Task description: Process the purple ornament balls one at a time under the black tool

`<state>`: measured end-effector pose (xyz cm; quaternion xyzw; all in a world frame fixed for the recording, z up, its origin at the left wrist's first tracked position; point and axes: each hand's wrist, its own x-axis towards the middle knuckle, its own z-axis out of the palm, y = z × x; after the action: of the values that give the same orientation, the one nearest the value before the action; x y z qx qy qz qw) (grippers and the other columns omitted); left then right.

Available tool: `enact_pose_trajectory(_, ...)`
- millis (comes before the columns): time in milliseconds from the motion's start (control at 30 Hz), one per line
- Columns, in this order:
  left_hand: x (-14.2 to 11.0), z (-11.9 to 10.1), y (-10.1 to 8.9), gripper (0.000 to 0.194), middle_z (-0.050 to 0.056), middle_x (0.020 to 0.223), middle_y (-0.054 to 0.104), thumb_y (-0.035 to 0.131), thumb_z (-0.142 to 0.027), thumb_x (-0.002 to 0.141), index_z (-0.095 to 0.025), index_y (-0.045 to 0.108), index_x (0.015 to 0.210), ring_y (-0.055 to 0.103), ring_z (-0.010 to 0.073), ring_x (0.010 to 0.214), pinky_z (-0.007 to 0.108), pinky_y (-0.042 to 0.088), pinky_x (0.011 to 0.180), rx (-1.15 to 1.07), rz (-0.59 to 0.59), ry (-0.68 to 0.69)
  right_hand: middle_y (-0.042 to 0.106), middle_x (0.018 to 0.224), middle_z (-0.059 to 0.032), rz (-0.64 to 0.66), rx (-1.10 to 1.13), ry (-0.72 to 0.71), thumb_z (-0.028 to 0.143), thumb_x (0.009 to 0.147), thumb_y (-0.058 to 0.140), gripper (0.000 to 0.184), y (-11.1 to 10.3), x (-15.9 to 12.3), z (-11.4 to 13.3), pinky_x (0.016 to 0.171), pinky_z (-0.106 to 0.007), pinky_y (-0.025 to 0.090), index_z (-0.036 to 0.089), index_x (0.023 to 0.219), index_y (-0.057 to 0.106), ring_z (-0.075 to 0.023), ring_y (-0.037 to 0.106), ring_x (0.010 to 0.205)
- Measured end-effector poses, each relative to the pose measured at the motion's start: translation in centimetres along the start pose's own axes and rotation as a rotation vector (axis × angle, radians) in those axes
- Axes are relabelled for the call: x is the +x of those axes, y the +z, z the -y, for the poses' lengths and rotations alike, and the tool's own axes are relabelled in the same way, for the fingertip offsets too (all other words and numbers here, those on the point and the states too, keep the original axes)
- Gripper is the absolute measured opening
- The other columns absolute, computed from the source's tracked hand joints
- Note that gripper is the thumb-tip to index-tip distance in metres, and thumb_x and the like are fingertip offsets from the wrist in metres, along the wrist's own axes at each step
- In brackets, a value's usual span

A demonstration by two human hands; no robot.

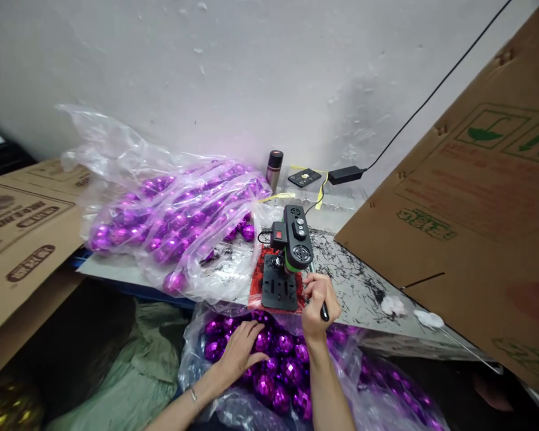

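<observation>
Purple balls [291, 370], round with mirror-like square facets and so no long axis, lie in an open clear plastic bag [196, 335] under and around the left hand [241, 350]. That hand rests on them palm down, fingers near one another, thumb apart. The right hand [320, 302] is closed on a black-ended tool [324, 312]; its long axis runs from the black end, nearest the wearer, forward towards the black device [298, 236]. No writing on the balls can be made out.

Just ahead of the hands, the device stands on the desk [354, 305] over a red mat [257, 284], with black scraps [341, 257] to the right. Ahead and left is a second bag of purple balls [175, 209]. Far left, a carton [27, 221] bears dark capitals too distorted to read surely; far right, another carton [453, 209] shows a green umbrella symbol, arrows and blurred red lines.
</observation>
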<state>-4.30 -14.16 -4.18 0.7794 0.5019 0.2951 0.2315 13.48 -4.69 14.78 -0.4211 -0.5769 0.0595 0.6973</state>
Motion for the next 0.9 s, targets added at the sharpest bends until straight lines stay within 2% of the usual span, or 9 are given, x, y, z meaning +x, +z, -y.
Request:
enact_pose_trajectory(67,-0.2,0.0,0.0,0.071,0.019,0.138,0.077,0.091,-0.061,0.082,-0.025,0.073,0.14,0.077,0.0412,0.125,0.058,0.067,0.103,0.041,0.007,-0.047,0.062,0.07,0.0003,0.006,0.0,-0.003,0.026,0.11,0.046,0.043,0.0,0.0,0.0,0.062,-0.031,0.042,0.023,0.068,0.054,-0.014,0.061,0.066)
enact_pose_trajectory(167,3.1,-1.0,-2.3,0.031,0.014,0.124,0.082,0.067,-0.042,0.105,-0.026,0.078,0.129,0.08,0.0317,0.115,0.048,0.069,0.1,-0.009,-0.161,0.089,0.062,0.069,0.0009,0.001,0.012,-0.02,0.024,0.11,0.046,0.042,0.1,0.2,0.1,0.062,-0.03,0.043,0.023,0.068,0.055,-0.014,0.062,0.066)
enact_pose_trajectory(233,7.7,-1.5,-5.4,0.028,0.01,0.111,0.083,0.053,-0.027,0.111,-0.024,0.079,0.119,0.081,0.0262,0.106,0.042,0.067,0.099,-0.054,-0.323,0.181,0.058,0.065,0.0019,-0.017,0.021,-0.032,0.024,0.11,0.046,0.043,0.2,0.1,-0.1,0.064,-0.031,0.045,0.023,0.067,0.054,-0.0151,0.063,0.068)
enact_pose_trajectory(333,16.7,-0.6,-10.8,0.033,0.013,0.124,0.078,0.049,-0.017,0.107,-0.021,0.073,0.13,0.074,0.0283,0.117,0.048,0.061,0.108,0.03,-0.469,0.049,0.057,0.065,0.0017,-0.021,0.013,-0.025,0.024,0.11,0.045,0.043,0.2,-0.1,-0.4,0.065,-0.031,0.045,0.023,0.067,0.054,-0.0157,0.064,0.069)
enact_pose_trajectory(400,22.3,0.7,-13.4,0.04,0.018,0.134,0.071,0.051,-0.006,0.098,-0.017,0.071,0.131,0.067,0.0324,0.128,0.053,0.055,0.114,0.127,-0.356,-0.111,0.061,0.069,0.0006,-0.006,0.004,-0.025,0.023,0.109,0.045,0.043,0.1,-0.3,-0.5,0.063,-0.031,0.044,0.023,0.068,0.055,-0.0149,0.063,0.068)
enact_pose_trajectory(500,27.5,2.4,-14.6,0.048,0.018,0.135,0.068,0.063,0.002,0.082,-0.018,0.073,0.125,0.062,0.0368,0.132,0.057,0.051,0.116,0.169,-0.162,-0.203,0.06,0.068,0.0007,0.01,-0.001,-0.037,0.022,0.109,0.044,0.044,0.1,-0.4,-0.6,0.061,-0.03,0.042,0.023,0.067,0.053,-0.0143,0.062,0.067)
enact_pose_trajectory(633,28.5,3.0,-13.7,0.057,0.019,0.141,0.063,0.071,0.004,0.073,-0.019,0.072,0.126,0.06,0.0379,0.134,0.055,0.049,0.118,0.145,-0.118,-0.216,0.058,0.067,0.0016,-0.012,-0.005,-0.05,0.022,0.11,0.043,0.043,0.3,-0.5,-0.5,0.063,-0.03,0.044,0.023,0.067,0.052,-0.0142,0.063,0.069)
enact_pose_trajectory(800,26.3,2.7,-14.6,0.056,0.026,0.14,0.064,0.075,-0.014,0.085,-0.012,0.064,0.14,0.063,0.0441,0.134,0.06,0.052,0.113,0.103,-0.167,-0.319,0.056,0.065,0.0015,-0.008,-0.009,-0.052,0.024,0.11,0.042,0.044,0.3,-0.3,-0.5,0.063,-0.031,0.043,0.024,0.067,0.051,-0.0154,0.062,0.069)
enact_pose_trajectory(900,23.4,2.1,-15.6,0.058,0.018,0.127,0.073,0.07,-0.035,0.097,-0.015,0.056,0.149,0.076,0.0335,0.11,0.049,0.063,0.096,-0.295,-0.285,-0.441,0.057,0.066,0.0012,0.001,-0.006,-0.013,0.026,0.11,0.043,0.044,0.3,-0.1,-0.4,0.06,-0.031,0.041,0.024,0.067,0.051,-0.0148,0.06,0.066)
